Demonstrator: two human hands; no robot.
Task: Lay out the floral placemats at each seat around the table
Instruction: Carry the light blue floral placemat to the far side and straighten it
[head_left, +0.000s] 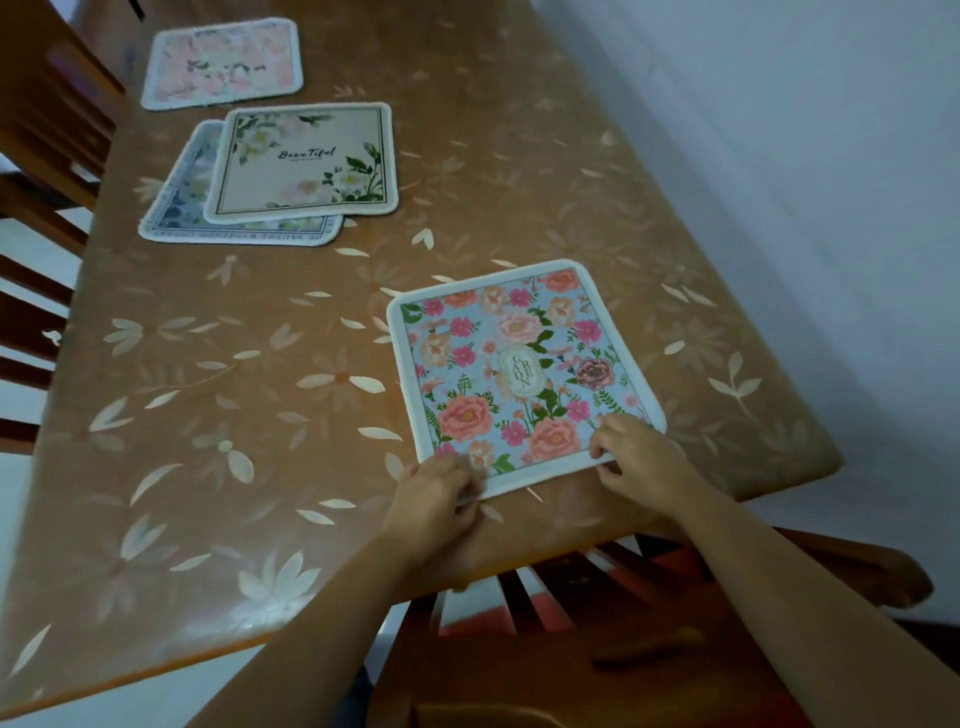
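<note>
Left hand (436, 488): fingers (465, 480) curled, pinching the near left corner of the blue floral placemat (519, 364). Right hand (639, 457): fingers curled over the near right corner, thumb at the mat's edge. The mat lies flat on the desk (234, 389), near its front edge, above a wooden chair (623, 623). Well apart, farther back on the left, a cream placemat (304, 161) overlaps a grey-blue placemat (176, 208); beyond them lies a pink placemat (223, 62).

The mat (519, 364) touching the left hand (436, 493) and right hand (641, 457) is pale blue with pink and coral flowers and a white edge, on an orange-brown tablecloth (249, 457) printed with cream petals and leaves.
</note>
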